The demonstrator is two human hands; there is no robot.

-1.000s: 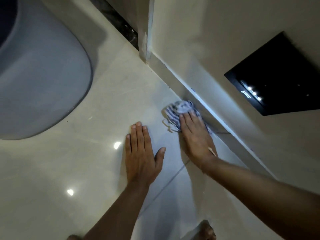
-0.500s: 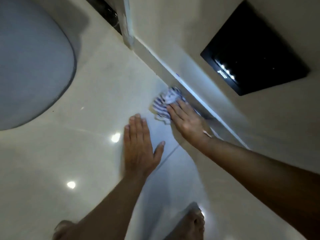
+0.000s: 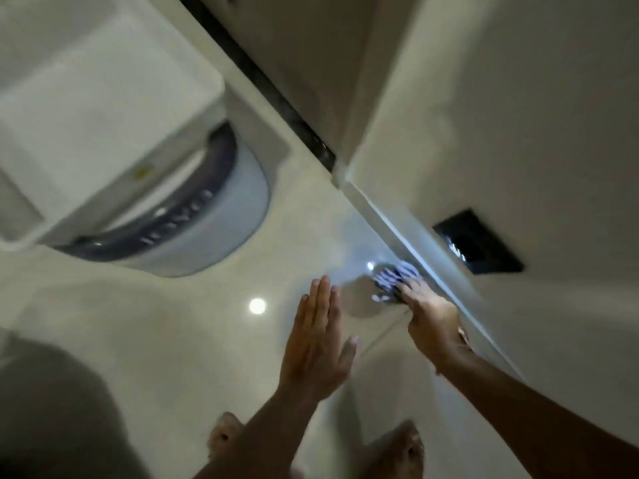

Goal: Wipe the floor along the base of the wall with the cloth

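Observation:
A blue-and-white striped cloth lies bunched on the glossy cream floor tile, right against the skirting at the foot of the cream wall. My right hand presses flat on the cloth's near side, fingers over it, arm stretched along the wall. My left hand rests flat on the tile to the left of the cloth, fingers together and thumb out, holding nothing. The frame is blurred by motion.
A white appliance with a rounded grey-blue base stands at the left. A dark strip runs along the floor toward a wall corner. A black panel with small lights sits low in the wall. My bare feet are near the bottom edge.
My right hand has pushed the cloth farther along the base of the wall, away from me. The view has tilted up and now shows the appliance. My left hand stays planted.

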